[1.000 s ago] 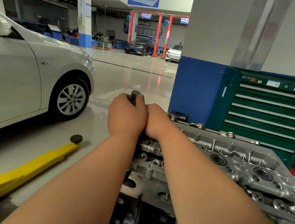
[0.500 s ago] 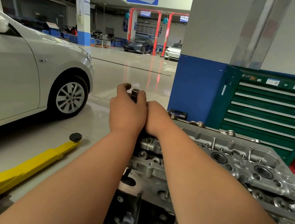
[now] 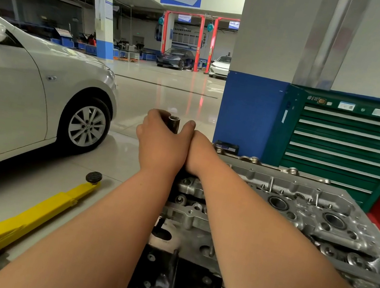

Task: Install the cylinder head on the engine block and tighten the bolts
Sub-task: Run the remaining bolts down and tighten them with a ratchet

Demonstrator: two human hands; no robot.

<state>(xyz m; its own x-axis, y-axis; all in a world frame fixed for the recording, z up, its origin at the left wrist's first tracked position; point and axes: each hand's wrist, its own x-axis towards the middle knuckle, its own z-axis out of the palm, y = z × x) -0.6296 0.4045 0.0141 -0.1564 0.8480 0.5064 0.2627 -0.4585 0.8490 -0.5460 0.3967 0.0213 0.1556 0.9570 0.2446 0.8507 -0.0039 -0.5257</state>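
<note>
Left hand (image 3: pixel 161 146) grips handle (image 3: pixel 173 123) (right hand (image 3: pixel 199 152) touching).

Head view: worn on the person's head, wide-angle
Facing: forward and slightly down, toward the far workshop floor (image 3: pixel 166 99)
Nearness: close over the cylinder head (image 3: pixel 299 209) at near right, white car (image 3: pixel 15 92) left
</note>
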